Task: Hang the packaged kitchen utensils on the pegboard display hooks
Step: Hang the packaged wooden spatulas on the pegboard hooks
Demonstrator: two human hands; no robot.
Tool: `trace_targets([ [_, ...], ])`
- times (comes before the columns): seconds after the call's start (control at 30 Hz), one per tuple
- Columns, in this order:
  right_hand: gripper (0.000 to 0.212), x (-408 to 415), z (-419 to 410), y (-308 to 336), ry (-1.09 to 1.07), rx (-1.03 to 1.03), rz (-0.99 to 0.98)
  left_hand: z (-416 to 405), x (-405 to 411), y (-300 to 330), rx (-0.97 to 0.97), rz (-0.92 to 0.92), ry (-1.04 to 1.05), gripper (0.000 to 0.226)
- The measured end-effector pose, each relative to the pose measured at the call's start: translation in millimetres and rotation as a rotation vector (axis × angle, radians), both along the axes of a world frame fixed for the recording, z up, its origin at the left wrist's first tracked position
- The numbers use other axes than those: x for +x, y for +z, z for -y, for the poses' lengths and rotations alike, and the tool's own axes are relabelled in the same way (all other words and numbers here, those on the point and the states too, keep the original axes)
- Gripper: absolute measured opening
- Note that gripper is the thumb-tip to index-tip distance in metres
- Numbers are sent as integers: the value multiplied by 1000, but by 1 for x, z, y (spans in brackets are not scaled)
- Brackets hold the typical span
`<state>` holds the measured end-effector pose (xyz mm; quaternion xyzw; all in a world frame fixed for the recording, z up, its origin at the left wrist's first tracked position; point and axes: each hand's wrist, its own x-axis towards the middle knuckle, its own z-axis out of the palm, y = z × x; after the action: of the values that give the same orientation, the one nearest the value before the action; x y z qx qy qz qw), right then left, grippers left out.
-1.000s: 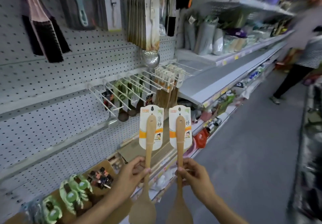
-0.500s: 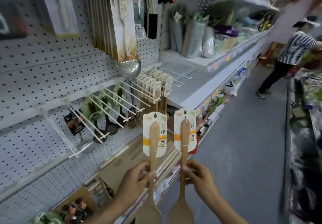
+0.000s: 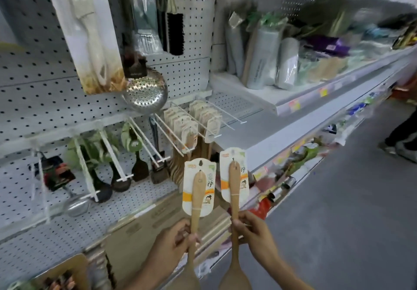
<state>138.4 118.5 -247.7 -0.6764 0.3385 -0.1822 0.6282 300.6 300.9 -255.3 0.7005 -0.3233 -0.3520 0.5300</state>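
I hold two packaged wooden spatulas upright, card ends up, blades down. My left hand (image 3: 174, 241) grips the handle of the left spatula (image 3: 196, 201), which has a white and orange card. My right hand (image 3: 253, 233) grips the handle of the right spatula (image 3: 234, 190), held slightly higher. Just above and beyond them, white pegboard hooks (image 3: 178, 140) jut out from the pegboard (image 3: 45, 100). Two of the hooks carry several matching carded spatulas (image 3: 203, 120). Both held spatulas are below those hooks and apart from them.
Black ladles and turners (image 3: 137, 167) hang on hooks to the left. A steel skimmer (image 3: 145, 92) and a boxed knife (image 3: 90, 32) hang above. Shelves with wrapped goods (image 3: 270, 59) run right. A person's legs (image 3: 401, 136) stand in the grey aisle.
My view has shifted right along the pegboard and closer to the hooks with carded spatulas. Both hands keep the spatulas upright; the right one now sits a little higher.
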Motion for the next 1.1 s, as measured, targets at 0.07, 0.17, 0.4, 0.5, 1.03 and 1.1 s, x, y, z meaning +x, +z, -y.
trace_targets([
  [0.07,9,2,33,-2,37,12,-4,22,-5,0,14,-2,48,10],
  [0.17,11,6,76,-3,91,13,-7,49,-14,1,30,22,101,24],
  [0.4,12,32,139,-10,169,-21,-42,85,-20,-3,109,79,182,16],
  [0.5,12,47,153,-16,178,21,-38,93,-13,-3,131,107,186,15],
  [1.03,16,98,184,-41,232,26,-55,106,25,-2,148,247,156,12],
  [1.1,13,106,190,-41,261,29,-52,106,25,-4,158,245,173,12],
])
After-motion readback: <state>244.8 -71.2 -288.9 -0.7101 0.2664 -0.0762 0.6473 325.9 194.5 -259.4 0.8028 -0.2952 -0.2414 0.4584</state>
